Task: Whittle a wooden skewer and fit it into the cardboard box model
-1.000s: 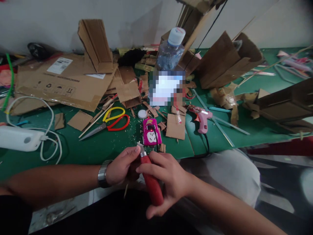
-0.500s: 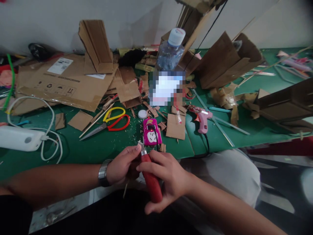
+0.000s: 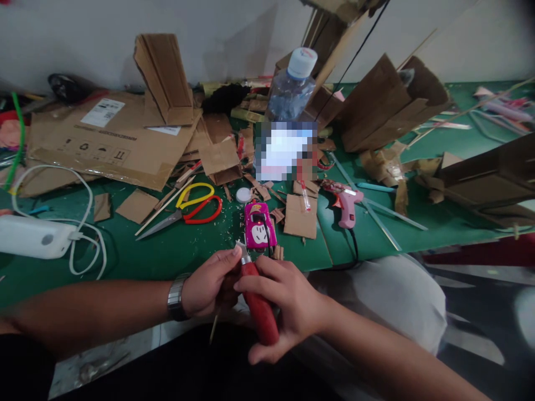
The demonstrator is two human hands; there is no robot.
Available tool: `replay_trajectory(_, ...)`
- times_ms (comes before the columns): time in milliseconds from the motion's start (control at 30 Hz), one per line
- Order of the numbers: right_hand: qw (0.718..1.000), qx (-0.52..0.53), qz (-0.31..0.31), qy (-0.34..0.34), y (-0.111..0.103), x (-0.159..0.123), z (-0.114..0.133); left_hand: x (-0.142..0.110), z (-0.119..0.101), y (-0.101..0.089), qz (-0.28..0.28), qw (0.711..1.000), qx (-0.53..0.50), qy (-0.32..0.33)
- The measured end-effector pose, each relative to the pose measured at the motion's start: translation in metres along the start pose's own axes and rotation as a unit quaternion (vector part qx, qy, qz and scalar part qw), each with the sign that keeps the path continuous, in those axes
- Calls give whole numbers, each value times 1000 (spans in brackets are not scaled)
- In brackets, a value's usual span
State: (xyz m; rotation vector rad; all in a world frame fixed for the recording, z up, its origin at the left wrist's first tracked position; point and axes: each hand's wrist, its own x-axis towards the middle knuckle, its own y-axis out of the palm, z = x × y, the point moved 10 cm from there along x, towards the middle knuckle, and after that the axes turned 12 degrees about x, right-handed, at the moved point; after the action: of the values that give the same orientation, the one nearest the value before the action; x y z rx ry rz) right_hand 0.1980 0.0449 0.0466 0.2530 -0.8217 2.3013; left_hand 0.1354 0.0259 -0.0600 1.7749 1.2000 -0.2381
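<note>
My right hand (image 3: 288, 295) is wrapped round the red handle of a knife (image 3: 259, 306), whose short metal blade points away from me. My left hand (image 3: 212, 283) is closed, with its thumb against the blade's tip. A thin wooden stick (image 3: 214, 327) pokes out below the left fingers; the rest of it is hidden in the grip. Just beyond the blade lies a magenta power socket (image 3: 259, 225) with a black plug in it. Small pale shavings are scattered on the green table around it.
Scissors (image 3: 184, 209) with yellow and red handles lie left of the socket. A pink glue gun (image 3: 346, 203) lies to the right, its cable over the table edge. Behind stand a plastic bottle (image 3: 292, 92) and cardboard pieces (image 3: 112, 139). A white power bank (image 3: 35, 236) is at left.
Hardly anything differs. The stick's lower end has shifted slightly downward, and the knife handle's lower end has moved a touch to the right.
</note>
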Motion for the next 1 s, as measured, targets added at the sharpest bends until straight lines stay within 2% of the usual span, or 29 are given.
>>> replay_trajectory(800, 1000, -17, 1, 1, -1, 1, 1, 0, 1, -5, -23, 1000, 11, -13)
replay_trajectory(1000, 999, -28, 14, 35, 2, 2, -6, 0, 1, -6, -32, 999, 8, -14)
